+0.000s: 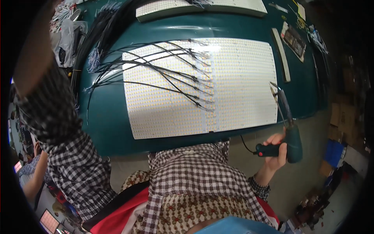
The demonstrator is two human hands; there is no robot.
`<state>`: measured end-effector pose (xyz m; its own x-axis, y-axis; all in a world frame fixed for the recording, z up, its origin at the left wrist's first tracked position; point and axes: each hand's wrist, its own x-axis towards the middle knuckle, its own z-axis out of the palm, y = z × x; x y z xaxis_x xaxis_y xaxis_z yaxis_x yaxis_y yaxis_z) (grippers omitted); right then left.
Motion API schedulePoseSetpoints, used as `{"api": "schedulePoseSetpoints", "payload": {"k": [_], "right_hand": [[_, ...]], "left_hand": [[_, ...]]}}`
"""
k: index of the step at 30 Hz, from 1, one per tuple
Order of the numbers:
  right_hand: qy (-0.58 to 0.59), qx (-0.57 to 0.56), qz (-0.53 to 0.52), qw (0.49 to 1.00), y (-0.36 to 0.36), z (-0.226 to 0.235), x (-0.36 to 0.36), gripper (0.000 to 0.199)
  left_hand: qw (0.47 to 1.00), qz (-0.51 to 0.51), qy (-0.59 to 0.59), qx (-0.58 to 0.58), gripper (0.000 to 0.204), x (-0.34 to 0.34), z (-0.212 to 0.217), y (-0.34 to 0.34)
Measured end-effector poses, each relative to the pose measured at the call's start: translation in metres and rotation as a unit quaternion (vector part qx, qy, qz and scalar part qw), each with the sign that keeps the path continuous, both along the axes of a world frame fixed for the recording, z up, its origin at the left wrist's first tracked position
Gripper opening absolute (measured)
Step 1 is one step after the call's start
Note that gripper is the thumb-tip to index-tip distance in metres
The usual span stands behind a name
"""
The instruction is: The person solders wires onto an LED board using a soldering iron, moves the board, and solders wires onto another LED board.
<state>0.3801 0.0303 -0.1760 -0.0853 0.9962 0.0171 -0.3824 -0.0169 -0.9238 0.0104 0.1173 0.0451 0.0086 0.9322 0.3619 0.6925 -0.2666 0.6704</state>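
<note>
At the right, my right hand (277, 154) is wrapped round the handle of a dark green soldering gun (295, 144) with a red button. Its long metal tip points up and reaches over the right edge of a white LED board (245, 85). My left forearm (35, 62), in a checkered sleeve, is raised at the far left and runs out of the picture; the left hand itself does not show. Several black cables (156, 68) lie across the board's left half. Their stripped ends sit along the strip down its middle.
A thick bundle of black cables (113, 27) lies at the back left, beside a clear plastic bag (72, 41). Another stack of white boards (202, 9) stands at the back. Right of the board are a pale bar (281, 54) and a dirty tray (294, 41). Another person's arm (37, 175) shows at lower left.
</note>
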Motion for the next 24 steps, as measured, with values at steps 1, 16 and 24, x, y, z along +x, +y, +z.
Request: {"api": "schedulePoseSetpoints", "payload": {"k": [1, 16, 24], "right_hand": [[0.025, 0.009, 0.046, 0.999, 0.009, 0.003, -0.002, 0.050], [-0.046, 0.019, 0.075, 0.996, 0.013, 0.011, -0.005, 0.056], [-0.054, 0.001, 0.082, 0.995, 0.007, 0.014, -0.004, 0.057]], "left_hand": [[0.994, -0.012, 0.009, -0.106, 0.012, -0.007, 0.007, -0.023], [0.996, 0.018, 0.082, -0.025, 0.013, 0.023, -0.178, -0.052], [0.971, -0.040, -0.088, -0.219, 0.024, 0.038, -0.152, -0.079]]}}
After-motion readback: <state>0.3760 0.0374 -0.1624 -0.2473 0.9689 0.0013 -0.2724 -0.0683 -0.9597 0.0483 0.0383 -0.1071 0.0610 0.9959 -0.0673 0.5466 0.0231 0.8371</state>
